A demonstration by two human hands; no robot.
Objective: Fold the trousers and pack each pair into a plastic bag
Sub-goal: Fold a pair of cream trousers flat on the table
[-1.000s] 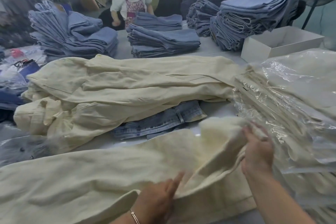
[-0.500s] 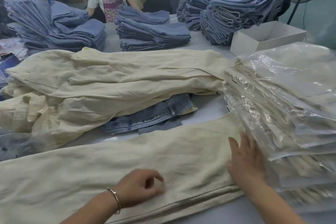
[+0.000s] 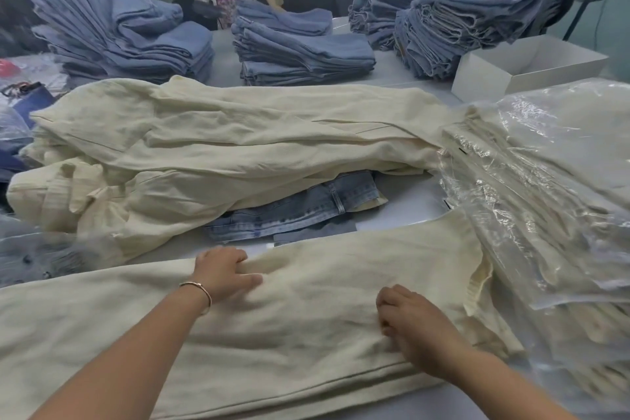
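Trousers [image 3: 272, 334] flat across table; left hand [image 3: 221, 274] pinches their far edge, fingers curled into cloth; right hand [image 3: 414, 324] rests on them, fingers curled, grip unclear

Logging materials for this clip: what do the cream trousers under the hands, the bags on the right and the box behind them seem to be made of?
Cream trousers: woven cloth, matte, with a fine ribbed grain; perhaps cotton or linen.
Bags: thin clear plastic film, glossy, crinkled, with white glints.
Box: looks like white card, smooth, straight-edged walls; it could be coated board.
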